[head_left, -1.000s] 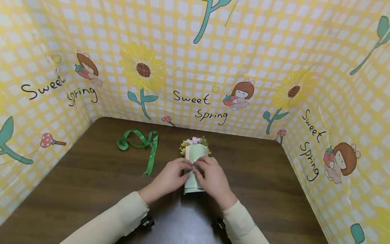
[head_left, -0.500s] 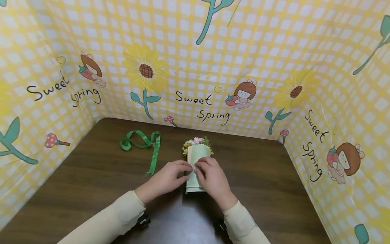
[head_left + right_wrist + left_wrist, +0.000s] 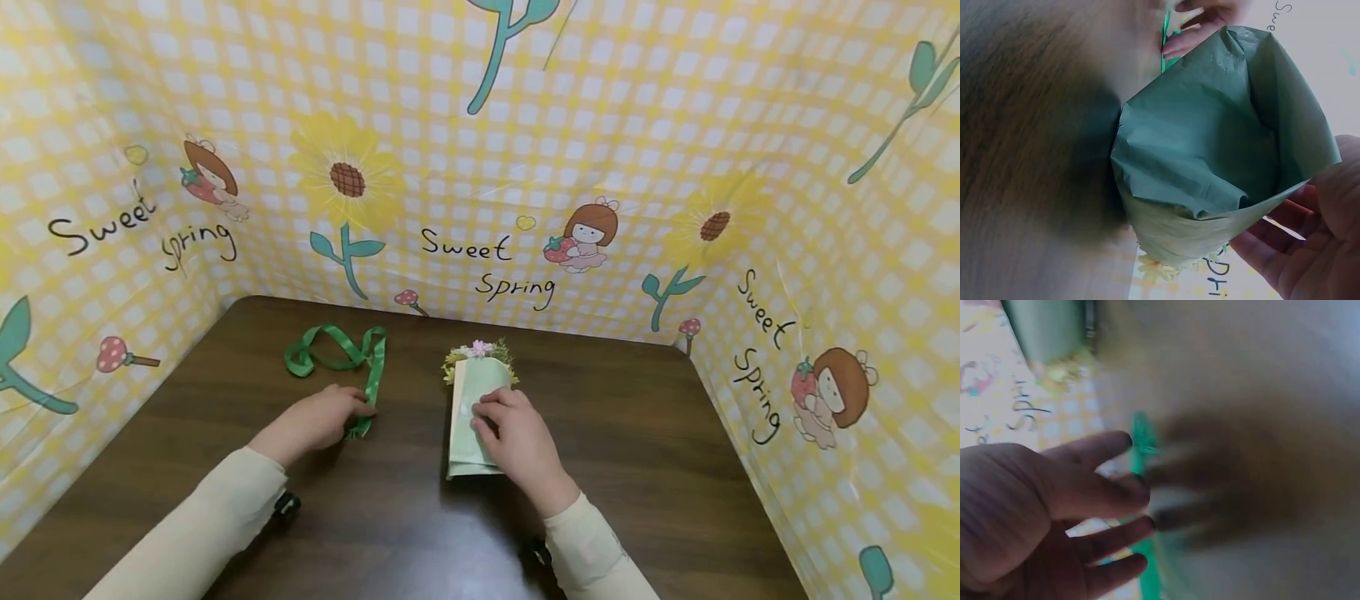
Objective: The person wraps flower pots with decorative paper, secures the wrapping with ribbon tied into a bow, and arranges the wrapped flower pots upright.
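Note:
A small bouquet in pale green wrapping paper (image 3: 471,446) lies on the table, its pink and yellow flowers (image 3: 478,348) at the far end. My right hand (image 3: 521,437) rests on the wrap, fingertips against its front near the seam. In the right wrist view, the paper's wide end (image 3: 1191,137) gapes toward the camera, with the fingers along its outside. To the left, my left hand (image 3: 322,417) is at the near, frayed end of a green satin ribbon (image 3: 377,358). The left wrist view shows thumb and fingers spread apart beside the ribbon (image 3: 1142,434).
The dark brown wooden table (image 3: 615,417) is walled on three sides by a yellow checked cloth (image 3: 450,167) with printed flowers and "Sweet Spring" lettering. Beyond the left hand, the rest of the ribbon lies in loose loops. Black straps (image 3: 287,506) sit below the wrists.
My left hand has left the wrapping paper and moved left to the ribbon's near end. The right hand keeps its place on the wrap.

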Demonstrator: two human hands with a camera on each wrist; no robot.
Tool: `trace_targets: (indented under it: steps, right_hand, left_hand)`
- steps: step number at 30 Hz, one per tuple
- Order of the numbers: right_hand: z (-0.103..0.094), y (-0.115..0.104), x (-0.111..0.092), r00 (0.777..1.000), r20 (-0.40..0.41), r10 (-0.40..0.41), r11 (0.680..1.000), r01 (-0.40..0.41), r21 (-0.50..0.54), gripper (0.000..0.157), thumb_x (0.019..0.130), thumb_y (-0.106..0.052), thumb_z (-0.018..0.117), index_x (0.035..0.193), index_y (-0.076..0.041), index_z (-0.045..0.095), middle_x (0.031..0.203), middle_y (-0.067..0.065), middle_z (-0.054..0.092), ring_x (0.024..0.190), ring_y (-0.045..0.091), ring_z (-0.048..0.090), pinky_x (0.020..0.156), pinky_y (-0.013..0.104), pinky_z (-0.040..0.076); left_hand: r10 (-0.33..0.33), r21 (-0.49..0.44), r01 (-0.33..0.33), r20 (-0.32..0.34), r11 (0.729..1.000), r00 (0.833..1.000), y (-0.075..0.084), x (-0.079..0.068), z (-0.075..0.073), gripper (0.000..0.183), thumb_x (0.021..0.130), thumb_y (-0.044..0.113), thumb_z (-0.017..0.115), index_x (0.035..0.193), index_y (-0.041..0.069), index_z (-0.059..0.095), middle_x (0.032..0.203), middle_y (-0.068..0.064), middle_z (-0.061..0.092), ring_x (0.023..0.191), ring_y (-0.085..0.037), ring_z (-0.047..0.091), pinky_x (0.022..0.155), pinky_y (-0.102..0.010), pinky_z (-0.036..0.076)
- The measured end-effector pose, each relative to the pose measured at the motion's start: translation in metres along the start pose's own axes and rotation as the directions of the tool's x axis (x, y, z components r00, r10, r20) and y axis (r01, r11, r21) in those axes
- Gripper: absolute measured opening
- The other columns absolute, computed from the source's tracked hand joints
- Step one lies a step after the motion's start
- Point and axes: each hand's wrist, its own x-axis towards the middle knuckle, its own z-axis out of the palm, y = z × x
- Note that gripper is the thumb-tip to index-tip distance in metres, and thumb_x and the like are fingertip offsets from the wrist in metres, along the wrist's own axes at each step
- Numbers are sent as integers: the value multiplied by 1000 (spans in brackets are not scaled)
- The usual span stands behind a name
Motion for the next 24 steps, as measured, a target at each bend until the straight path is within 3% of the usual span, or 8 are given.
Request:
trace_targets:
  steps: [8, 12, 15, 17, 18, 21, 23, 24]
  right_hand:
    - [1, 1, 1, 1000, -20, -16, 1000, 16, 0, 22, 96, -24, 74, 113, -11, 79, 114, -4, 68, 105, 17, 61, 84, 30, 55]
    - [-1, 3, 1, 999, -40, -22, 1000, 22, -7, 21, 96, -22, 74, 112, -11, 79, 113, -4, 68, 104, 17, 61, 84, 30, 55]
    - [-1, 4, 1, 999, -45, -21, 1000, 21, -2, 20, 95, -22, 75, 112, -11, 80, 112, -4, 68, 104, 17, 61, 84, 30, 55]
    - [0, 4, 1, 999, -39, -22, 1000, 22, 3, 21, 95, -23, 75, 112, -11, 80, 112, -4, 68, 104, 17, 61, 85, 31, 55]
    - [0, 4, 1, 999, -33, -23, 1000, 23, 5, 21, 95, -23, 75, 112, -11, 79, 112, -4, 68, 104, 17, 61, 86, 31, 55]
    - [2, 4, 1, 999, -24, -25, 1000, 26, 8, 22, 96, -24, 74, 113, -11, 79, 113, -4, 68, 105, 17, 61, 87, 31, 54]
    - [3, 4, 2, 999, -29, -28, 1000, 29, 7, 22, 96, -24, 74, 113, -11, 79, 113, -4, 68, 105, 17, 61, 87, 31, 54]
    - [3, 3, 2, 999, -33, -30, 1000, 30, 6, 22, 96, -24, 74, 113, -11, 79, 113, -4, 68, 105, 17, 61, 87, 31, 54]
  left_hand:
    - [82, 18, -80, -165, 997, 983, -15, -26, 6, 16, 86, 7, 81, 95, 21, 80, 91, 6, 65, 84, -16, 64, 68, -34, 55]
    - [34, -221, -66, -143, 973, 989, -39, -24, -7, 11, 93, 15, 76, 89, 25, 76, 90, 12, 71, 83, -8, 65, 70, -31, 53]
    - [-97, -482, 19, -138, 876, 986, -60, -24, -20, 10, 98, 20, 70, 105, 15, 76, 95, 5, 74, 88, -13, 68, 75, -34, 56]
    - [-225, -692, 79, -123, 718, 967, -71, -25, -30, 24, 102, 20, 66, 120, 4, 69, 99, 1, 74, 90, -15, 71, 79, -36, 59]
    - [-284, -798, 91, -103, 596, 953, -75, -24, -34, 28, 103, 19, 64, 126, 2, 64, 101, 0, 73, 92, -16, 72, 82, -37, 60]
    - [-435, -992, 43, -12, 116, 900, -83, -18, -48, 33, 105, 13, 58, 134, 0, 50, 100, -1, 73, 95, -14, 73, 92, -34, 58]
    - [-496, -988, -19, 60, -153, 866, -83, -8, -58, 32, 106, 9, 55, 135, 4, 47, 99, 0, 72, 97, -12, 72, 97, -31, 55]
    - [-516, -965, -53, 90, -257, 852, -81, -1, -63, 35, 106, 8, 54, 140, 6, 45, 101, -1, 70, 101, -12, 70, 101, -31, 52]
